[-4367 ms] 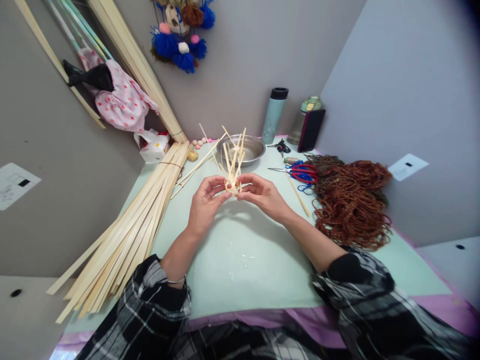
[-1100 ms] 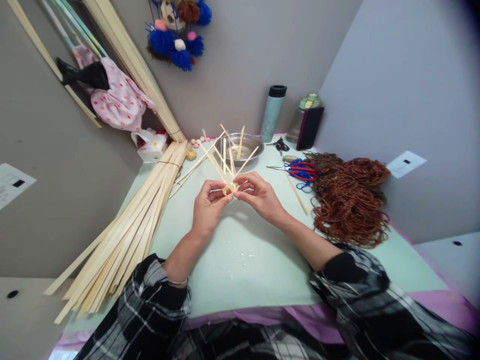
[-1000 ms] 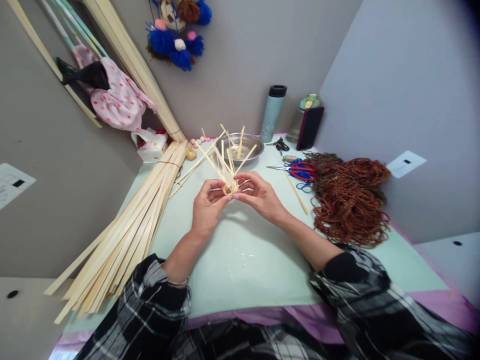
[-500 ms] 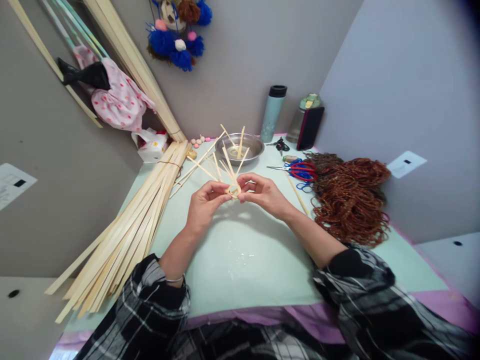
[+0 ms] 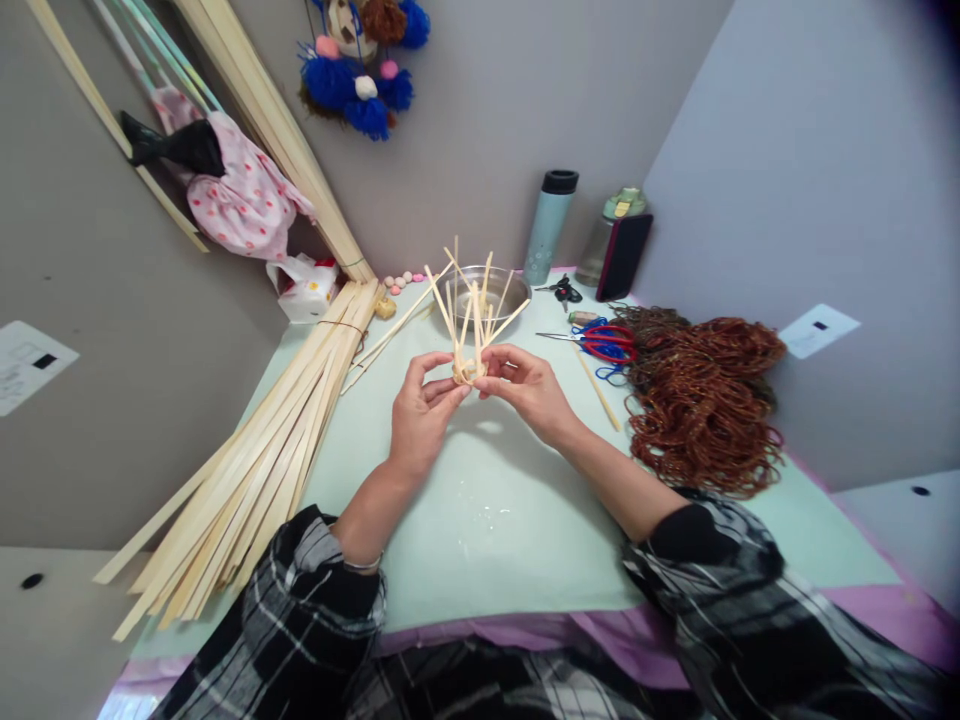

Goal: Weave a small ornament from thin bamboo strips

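Observation:
A small woven piece of pale strips is held up over the light green table, its loose strip ends fanning upward. My left hand pinches its left side between thumb and fingers. On the right side, my right hand grips it the same way, thumb in front. Behind the strip ends stands a metal bowl, partly covered by them. Some of the weave is hidden by my fingertips.
Long flat strips lie bundled at the left. Red-handled scissors, black scissors and brown yarn are at the right. A blue bottle and a phone stand at the back.
The woven piece has turned between my fingers, so its strip ends now stand more upright and fan out more widely. My left hand has shifted slightly right and is more upright.

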The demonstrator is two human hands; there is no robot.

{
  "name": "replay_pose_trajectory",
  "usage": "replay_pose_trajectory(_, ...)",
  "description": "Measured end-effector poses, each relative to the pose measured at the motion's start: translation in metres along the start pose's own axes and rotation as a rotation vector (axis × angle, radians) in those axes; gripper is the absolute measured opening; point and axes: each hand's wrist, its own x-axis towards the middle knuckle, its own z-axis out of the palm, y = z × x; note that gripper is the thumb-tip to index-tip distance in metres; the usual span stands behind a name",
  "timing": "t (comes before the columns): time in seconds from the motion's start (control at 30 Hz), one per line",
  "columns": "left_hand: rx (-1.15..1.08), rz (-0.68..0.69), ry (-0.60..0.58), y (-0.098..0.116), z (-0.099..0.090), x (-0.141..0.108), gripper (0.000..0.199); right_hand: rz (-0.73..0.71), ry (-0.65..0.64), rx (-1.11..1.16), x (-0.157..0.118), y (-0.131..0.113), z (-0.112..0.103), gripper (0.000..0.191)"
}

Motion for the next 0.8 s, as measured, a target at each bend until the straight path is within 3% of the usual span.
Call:
replay_pose_trajectory(0.17,0.007,0.088,0.053,-0.0005,0.0022,-0.0008,0.026,-0.041,0.058,-0.011,-0.0016,-0.0013,0.007,0.034)
replay_pose_trajectory(0.33,0.004,0.026,0.046,-0.003,0.0009,0.0007,0.026,-0.074,0.088,-0.065,-0.0026,0.0014,0.0089,0.033)
replay_pose_trajectory(0.5,0.058,0.047,0.036,-0.0017,0.0007,0.0003,0.018,-0.06,0.058,-0.096,-0.0023,0.0018,0.0071,0.034)
replay_pose_trajectory(0.8,0.346,0.28,-0.008,-0.0056,-0.003,-0.0031,0.003,-0.041,0.028,-0.121,-0.0001,0.0071,0.0027,0.036)
